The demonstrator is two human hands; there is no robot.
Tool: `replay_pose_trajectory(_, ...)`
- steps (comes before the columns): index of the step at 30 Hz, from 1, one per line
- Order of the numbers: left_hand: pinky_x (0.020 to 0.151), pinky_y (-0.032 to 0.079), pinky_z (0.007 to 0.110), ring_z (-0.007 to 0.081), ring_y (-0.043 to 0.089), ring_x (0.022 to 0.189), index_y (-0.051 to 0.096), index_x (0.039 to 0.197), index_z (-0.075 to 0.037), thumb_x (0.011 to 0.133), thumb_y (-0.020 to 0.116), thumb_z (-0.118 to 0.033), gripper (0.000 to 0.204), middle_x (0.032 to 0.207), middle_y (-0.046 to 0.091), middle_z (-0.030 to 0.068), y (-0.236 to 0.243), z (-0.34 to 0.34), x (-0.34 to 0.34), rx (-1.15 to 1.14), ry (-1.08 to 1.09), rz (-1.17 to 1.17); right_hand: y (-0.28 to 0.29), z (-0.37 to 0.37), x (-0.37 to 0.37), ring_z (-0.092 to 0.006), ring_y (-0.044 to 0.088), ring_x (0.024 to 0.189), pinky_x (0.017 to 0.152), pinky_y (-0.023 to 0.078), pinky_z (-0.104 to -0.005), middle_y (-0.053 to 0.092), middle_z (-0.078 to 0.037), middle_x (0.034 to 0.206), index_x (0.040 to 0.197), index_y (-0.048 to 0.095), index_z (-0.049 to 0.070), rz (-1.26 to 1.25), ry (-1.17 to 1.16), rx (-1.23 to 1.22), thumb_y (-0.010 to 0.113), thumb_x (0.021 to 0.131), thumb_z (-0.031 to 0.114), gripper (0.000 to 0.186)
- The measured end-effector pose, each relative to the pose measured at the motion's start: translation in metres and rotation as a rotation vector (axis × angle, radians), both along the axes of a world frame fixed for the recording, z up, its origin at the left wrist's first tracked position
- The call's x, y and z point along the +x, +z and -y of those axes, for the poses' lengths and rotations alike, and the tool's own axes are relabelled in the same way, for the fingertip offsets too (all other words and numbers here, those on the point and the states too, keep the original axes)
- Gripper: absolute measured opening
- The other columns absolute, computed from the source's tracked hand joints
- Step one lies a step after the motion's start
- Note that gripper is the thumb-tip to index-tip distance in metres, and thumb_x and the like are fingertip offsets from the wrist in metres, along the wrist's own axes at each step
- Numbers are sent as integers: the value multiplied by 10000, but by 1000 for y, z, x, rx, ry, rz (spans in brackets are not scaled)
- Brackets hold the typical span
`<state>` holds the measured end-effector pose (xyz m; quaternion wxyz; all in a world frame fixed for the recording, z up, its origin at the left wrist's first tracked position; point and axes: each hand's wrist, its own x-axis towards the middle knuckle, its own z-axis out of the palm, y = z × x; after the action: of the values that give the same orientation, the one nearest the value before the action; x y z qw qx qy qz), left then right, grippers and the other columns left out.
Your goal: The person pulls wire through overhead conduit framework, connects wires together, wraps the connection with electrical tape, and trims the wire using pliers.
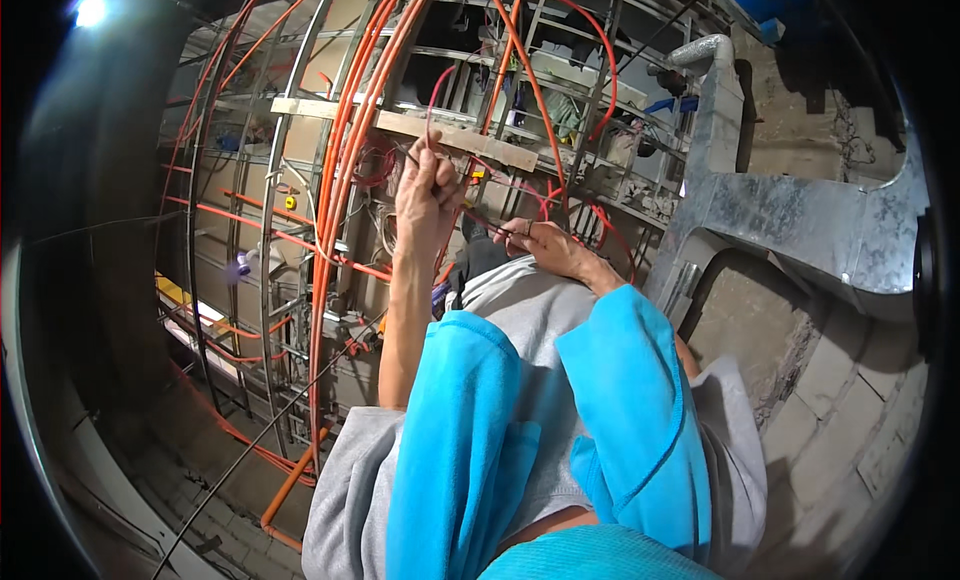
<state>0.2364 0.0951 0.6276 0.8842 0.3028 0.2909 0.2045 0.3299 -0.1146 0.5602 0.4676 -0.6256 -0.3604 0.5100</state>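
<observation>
Raised in front of my chest, my left hand point(428, 188) is closed in a pinch, fingertips up. A thin pinkish-red tube or cable point(433, 102) rises from those fingertips and curves to the right at its top. Lower and to the right, my right hand point(548, 248) is closed on a thin dark strand point(484, 219). That strand runs up and left toward my left hand. Whether it is a cable or a slim tool cannot be made out. A pale wooden board point(455, 138) lies just beyond my left hand.
Bundled orange conduits point(345, 170) run lengthwise left of my hands, across a metal stud frame point(275, 170). Red conduits point(610, 55) loop at the far side. A galvanised duct point(800, 220) stands on the right. A thin black cable point(270, 420) crosses the lower left.
</observation>
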Motion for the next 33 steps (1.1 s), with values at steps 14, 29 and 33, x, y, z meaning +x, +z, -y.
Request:
replay_pose_trajectory(14, 522, 232, 184, 8, 283, 601, 533, 1201, -119, 1102, 446, -268, 199, 746, 367, -94, -16, 43, -59, 299, -289, -221, 63, -100, 37, -179, 698, 874, 786, 579, -303, 704, -139, 1058, 1282, 512, -4, -543, -455, 174, 460, 1092, 263, 332)
replay_pose_trajectory(29, 625, 411, 245, 87, 475, 683, 473, 1255, -60, 1103, 427, -199, 211, 906, 582, 24, -30, 85, -101, 795, -321, -684, 9, -66, -32, -150, 718, 807, 736, 600, -288, 737, -103, 941, 1181, 583, 5, -789, -525, -2, 620, 1024, 263, 304)
replay_pose_trajectory(33, 758, 481, 346, 183, 554, 857, 466, 1237, -32, 1118, 372, -264, 278, 1010, 602, 124, -17, 92, -80, 984, -483, -807, -6, -56, -20, -139, 714, 807, 707, 588, -271, 738, -94, 942, 1136, 608, 0, -735, -619, -50, 650, 1006, 262, 296)
